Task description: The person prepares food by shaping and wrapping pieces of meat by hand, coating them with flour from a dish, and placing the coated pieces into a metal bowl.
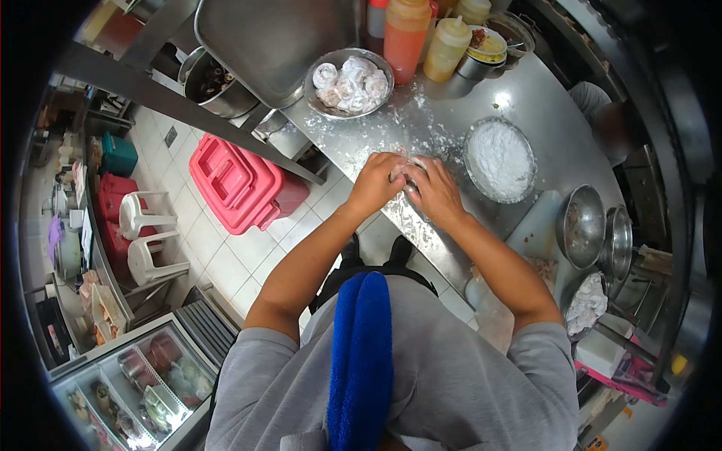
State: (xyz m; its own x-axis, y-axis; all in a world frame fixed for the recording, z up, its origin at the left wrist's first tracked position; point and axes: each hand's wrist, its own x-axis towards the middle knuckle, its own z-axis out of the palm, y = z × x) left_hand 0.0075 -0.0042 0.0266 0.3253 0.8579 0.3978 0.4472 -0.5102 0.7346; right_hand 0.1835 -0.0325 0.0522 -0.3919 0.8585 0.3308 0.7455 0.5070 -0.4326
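Both hands meet above the front edge of the floury steel table [444, 252]. My left hand [380, 180] has its fingers curled in against my right hand [435, 189], also curled. Between the fingertips is a small pale piece, mostly hidden, too small to name. Beyond my left hand sits a steel bowl [310, 94] holding several white, flour-coated lumps [353, 84]. To the right of my right hand stands a round dish of white flour [500, 159]. Loose flour is scattered on the steel between the two.
Sauce bottles [407, 37] and a large metal tray [274, 45] stand at the back. Empty steel bowls [583, 225] and a bowl of white stuff [587, 304] are at the right. A red lidded bin [241, 184] is on the floor at left. Part of another person [613, 124] shows at the right.
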